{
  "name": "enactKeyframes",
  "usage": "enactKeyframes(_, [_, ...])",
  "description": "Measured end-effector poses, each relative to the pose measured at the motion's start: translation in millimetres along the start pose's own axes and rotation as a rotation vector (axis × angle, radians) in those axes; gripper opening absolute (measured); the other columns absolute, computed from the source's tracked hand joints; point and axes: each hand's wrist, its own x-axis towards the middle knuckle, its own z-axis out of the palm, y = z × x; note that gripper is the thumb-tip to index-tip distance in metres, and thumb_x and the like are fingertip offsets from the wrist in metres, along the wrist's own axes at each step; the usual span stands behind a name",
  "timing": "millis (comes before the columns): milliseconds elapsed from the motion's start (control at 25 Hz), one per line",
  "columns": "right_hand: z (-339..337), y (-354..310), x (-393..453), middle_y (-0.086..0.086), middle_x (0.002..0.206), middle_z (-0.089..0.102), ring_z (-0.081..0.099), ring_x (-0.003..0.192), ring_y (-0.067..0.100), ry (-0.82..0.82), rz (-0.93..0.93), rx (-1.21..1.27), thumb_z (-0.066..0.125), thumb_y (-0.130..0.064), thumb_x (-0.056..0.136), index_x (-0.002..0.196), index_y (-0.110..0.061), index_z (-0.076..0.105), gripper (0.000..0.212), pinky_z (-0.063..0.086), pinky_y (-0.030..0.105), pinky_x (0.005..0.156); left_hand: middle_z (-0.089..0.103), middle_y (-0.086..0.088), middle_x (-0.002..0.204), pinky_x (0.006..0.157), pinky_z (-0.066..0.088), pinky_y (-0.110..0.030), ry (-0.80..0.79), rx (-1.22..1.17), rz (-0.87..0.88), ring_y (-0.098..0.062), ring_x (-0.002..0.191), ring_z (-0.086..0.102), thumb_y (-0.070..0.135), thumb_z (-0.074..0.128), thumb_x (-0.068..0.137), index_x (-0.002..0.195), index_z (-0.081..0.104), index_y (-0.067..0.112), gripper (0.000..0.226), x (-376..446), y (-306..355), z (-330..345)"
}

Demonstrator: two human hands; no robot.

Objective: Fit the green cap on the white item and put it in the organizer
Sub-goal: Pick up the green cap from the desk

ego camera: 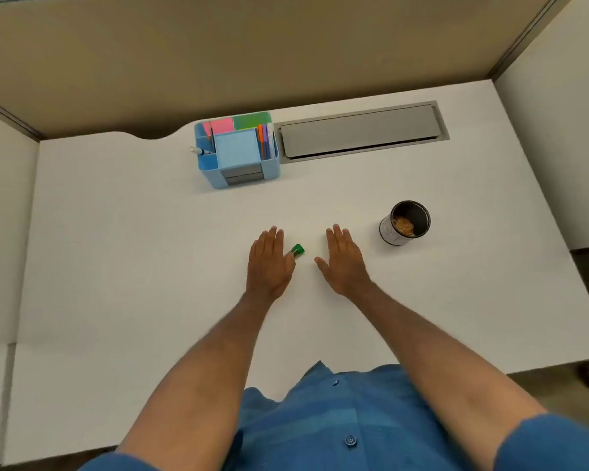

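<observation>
Desk (116, 232): white surface filling the middle of the frame, with tan partition panels along the top edge and white panels at both sides.
Marker (198, 151): white body with a dark band, lying over the left rim of the organizer, upper centre-left of the frame; its end projects past the rim.
Organizer (238, 171): light blue, compartmented, standing on the desk in the upper centre. Pink and green note pads stand at its back, a pale blue pad at its centre, orange and purple pens in its right slot, grey drawers on its front face.
Left hand (269, 263): centre of the frame, palm down and flat over the desk, fingers straight and pressed together, holding nothing.
Green cap (298, 250): small green piece on the desk just beside the thumb side of the left hand, between the two hands. Whether the thumb touches it cannot be told.
Right hand (344, 263): right of centre, palm down and flat, fingers straight and close together, thumb held out to the side, empty.
Cable hatch (361, 132): grey rectangular cover set into the desk, upper right of centre, just beside the organizer.
Cup (405, 223): dark-lined cylindrical container with a white outer wall, right of the right hand and apart from it, brownish contents at its bottom.
Shirt (320, 419): blue, buttoned, bottom centre.
</observation>
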Motion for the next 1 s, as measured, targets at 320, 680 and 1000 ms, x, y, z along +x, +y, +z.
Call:
enactKeyframes(320, [26,8,-6,0.014,0.174,0.0,0.0,0.161,0.034,-0.053,-0.019,-0.148,0.039,-0.046,0.107,0.165,-0.009,0.009,0.074,0.011,0.044,0.128,0.053,-0.012,0.141,0.096,0.049,-0.043,-0.074,-0.086,-0.035,-0.033,0.125,0.05,0.032,0.055,0.101,0.146,0.048,0.011,0.049,8,-2,18])
enactKeyframes(680, [7,-19,8,0.003,0.161,0.041,0.038,0.149,0.021,-0.138,0.279,0.833,0.054,-0.028,0.102,0.153,-0.019,0.045,0.052,0.036,0.03,0.113,0.077,-0.008,0.111,0.085,0.056,-0.036,-0.277,-0.9,-0.412,-0.028,0.104,0.074,0.021,0.068,0.094,0.123,0.068,0.013,0.031,23,14,14])
enactKeyframes(1000, [10,-9,-42,-0.007,0.128,0.067,0.065,0.113,0.013,-0.129,0.209,1.109,0.056,-0.022,0.102,0.136,-0.03,0.063,0.035,0.052,0.03,0.098,0.08,-0.012,0.112,0.088,0.061,-0.031,-0.419,-1.31,-0.427,-0.025,0.101,0.079,0.018,0.077,0.091,0.126,0.064,0.014,0.038,-27,25,6])
